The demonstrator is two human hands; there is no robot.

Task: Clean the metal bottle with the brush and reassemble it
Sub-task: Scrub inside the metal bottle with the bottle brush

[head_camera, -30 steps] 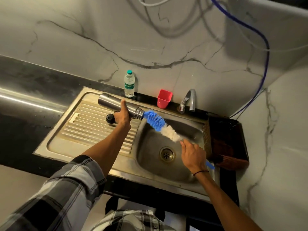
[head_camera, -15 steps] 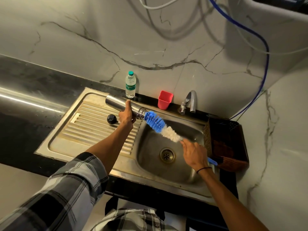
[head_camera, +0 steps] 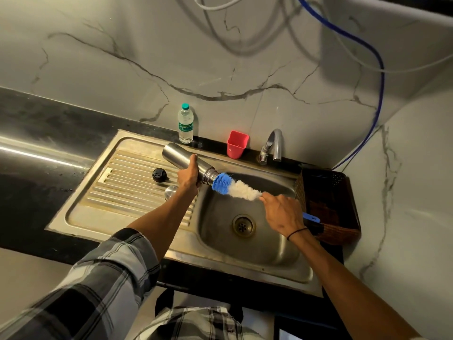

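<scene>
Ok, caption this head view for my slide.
Left hand holds the steel metal bottle while right hand inserts the blue-and-white bottle brush.

The steel sink's drainboard [head_camera: 103, 192] carries a black cap [head_camera: 159, 174] and a metal lid [head_camera: 171, 191].

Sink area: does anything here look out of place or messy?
Nothing stands out. The metal bottle's black cap and a round steel piece lie loose on the drainboard, as expected mid-cleaning. No spills are visible.

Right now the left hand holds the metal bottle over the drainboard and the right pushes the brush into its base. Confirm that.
Not the base. The head view shows the brush entering the metal bottle's open threaded mouth, pushed by the right hand. The left hand holds it, as stated.
</scene>
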